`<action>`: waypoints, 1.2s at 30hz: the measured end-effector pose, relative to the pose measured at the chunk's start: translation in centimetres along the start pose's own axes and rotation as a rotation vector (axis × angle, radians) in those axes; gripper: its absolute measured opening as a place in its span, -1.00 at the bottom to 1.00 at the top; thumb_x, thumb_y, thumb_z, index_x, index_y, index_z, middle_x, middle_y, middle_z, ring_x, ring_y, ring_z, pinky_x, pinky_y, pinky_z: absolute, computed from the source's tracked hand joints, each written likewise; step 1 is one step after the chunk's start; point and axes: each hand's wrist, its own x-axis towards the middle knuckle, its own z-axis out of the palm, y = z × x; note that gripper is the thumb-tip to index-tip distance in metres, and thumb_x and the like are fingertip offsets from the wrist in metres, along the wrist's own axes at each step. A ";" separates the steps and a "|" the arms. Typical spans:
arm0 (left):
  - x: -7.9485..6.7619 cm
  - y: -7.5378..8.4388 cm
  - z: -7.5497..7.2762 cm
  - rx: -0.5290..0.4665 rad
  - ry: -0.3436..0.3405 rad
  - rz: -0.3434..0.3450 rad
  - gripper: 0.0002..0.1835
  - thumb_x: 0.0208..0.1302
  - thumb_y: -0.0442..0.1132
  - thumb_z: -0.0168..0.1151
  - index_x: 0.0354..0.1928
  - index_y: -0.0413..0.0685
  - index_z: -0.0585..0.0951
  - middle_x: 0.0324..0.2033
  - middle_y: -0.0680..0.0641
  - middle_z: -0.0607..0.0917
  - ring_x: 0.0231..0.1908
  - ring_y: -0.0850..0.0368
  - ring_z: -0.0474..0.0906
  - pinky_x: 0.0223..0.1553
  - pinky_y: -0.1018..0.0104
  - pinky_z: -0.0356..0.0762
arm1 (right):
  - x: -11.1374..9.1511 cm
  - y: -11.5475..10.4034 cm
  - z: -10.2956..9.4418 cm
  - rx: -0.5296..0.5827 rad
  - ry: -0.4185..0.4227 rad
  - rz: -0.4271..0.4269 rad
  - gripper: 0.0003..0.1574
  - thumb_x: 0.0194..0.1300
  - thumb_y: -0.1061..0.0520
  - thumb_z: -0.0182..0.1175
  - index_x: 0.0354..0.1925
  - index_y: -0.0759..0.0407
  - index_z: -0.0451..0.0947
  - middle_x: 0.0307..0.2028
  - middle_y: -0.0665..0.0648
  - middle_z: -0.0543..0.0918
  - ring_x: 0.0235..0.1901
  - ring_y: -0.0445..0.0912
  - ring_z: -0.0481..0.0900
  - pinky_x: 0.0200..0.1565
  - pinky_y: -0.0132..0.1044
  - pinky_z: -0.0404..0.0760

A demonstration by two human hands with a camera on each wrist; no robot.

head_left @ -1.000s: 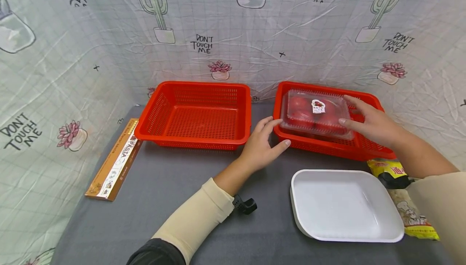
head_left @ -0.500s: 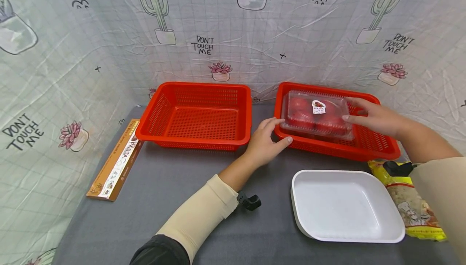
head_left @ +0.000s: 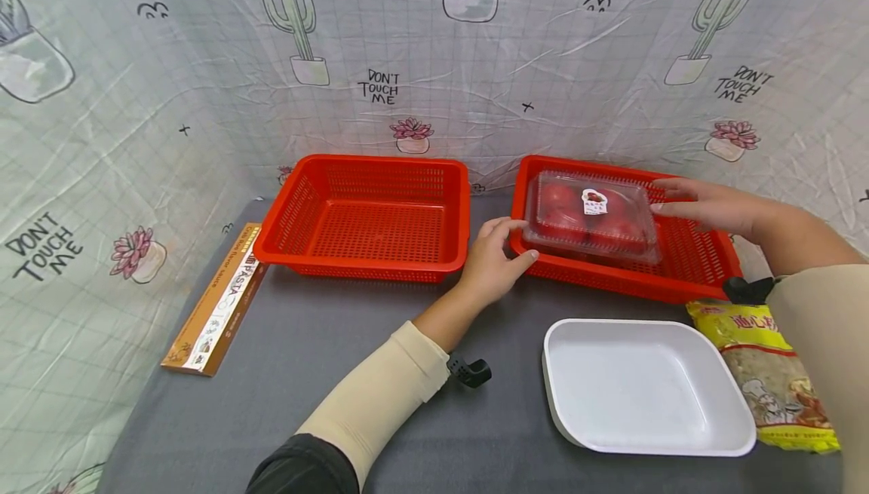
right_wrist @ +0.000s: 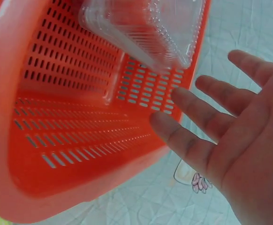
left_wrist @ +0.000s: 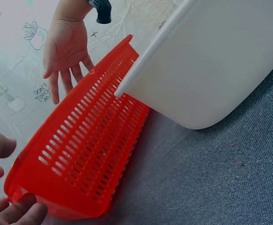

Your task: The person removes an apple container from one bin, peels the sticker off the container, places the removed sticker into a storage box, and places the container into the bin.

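A clear plastic box of tomatoes [head_left: 566,219] with a white label sits in the left part of the right red basket [head_left: 706,264]. My right hand [head_left: 720,207] is over that basket just right of the box, its fingers loosely extended and holding nothing. In the right wrist view the spread fingers [right_wrist: 188,143] show apart from the box. My left hand [head_left: 492,262] is at the basket's left end, fingertips against its outer wall and thumb held away. The left wrist view shows those fingers [left_wrist: 26,211] at the basket's corner.
A second red basket [head_left: 380,226] stands to the left, beside a brown pasta box [head_left: 217,302]. In front of the right basket lies a white tray [head_left: 648,385]. A yellow food bag [head_left: 774,385] is at its right, partly behind my right sleeve. Patterned cloth hangs behind.
My right hand has drawn back to the right, away from the box's right edge. The left hand has stayed nearly in place at the basket's left end.
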 end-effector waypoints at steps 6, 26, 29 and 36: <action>0.0 -0.3 0.2 0.017 0.027 -0.022 -0.43 0.36 -0.13 0.50 0.39 0.13 0.61 0.45 -0.01 0.42 0.31 0.05 0.47 0.12 0.28 0.66 | 0.9 -0.1 -0.2 0.051 -0.057 0.007 0.13 0.61 -0.27 0.04 0.69 0.34 -0.23 0.52 0.65 0.01 0.42 0.62 0.06 0.26 0.60 0.34; -0.2 -0.2 0.6 0.011 0.010 -0.047 -0.43 0.33 -0.14 0.52 0.38 0.15 0.62 0.46 -0.01 0.41 0.33 0.03 0.46 0.13 0.26 0.66 | 3.4 2.3 -0.5 0.104 -0.113 0.114 0.18 0.62 -0.35 -0.04 0.67 0.40 -0.26 0.53 0.66 -0.08 0.41 0.65 0.07 0.30 0.52 0.37; -0.2 -0.2 0.6 0.003 0.006 -0.060 -0.43 0.33 -0.14 0.52 0.38 0.17 0.62 0.46 0.00 0.41 0.34 0.03 0.45 0.13 0.26 0.66 | 3.8 2.4 -0.4 0.097 -0.122 0.125 0.21 0.61 -0.37 -0.04 0.67 0.39 -0.30 0.52 0.65 -0.07 0.41 0.64 0.06 0.30 0.52 0.36; -0.1 -0.2 1.0 -0.031 0.009 -0.069 -0.43 0.32 -0.15 0.53 0.37 0.17 0.63 0.48 0.02 0.40 0.37 0.04 0.43 0.13 0.28 0.66 | 4.5 3.4 0.0 0.116 -0.121 0.146 0.25 0.62 -0.37 -0.04 0.66 0.37 -0.44 0.51 0.68 -0.12 0.40 0.66 -0.03 0.29 0.55 0.35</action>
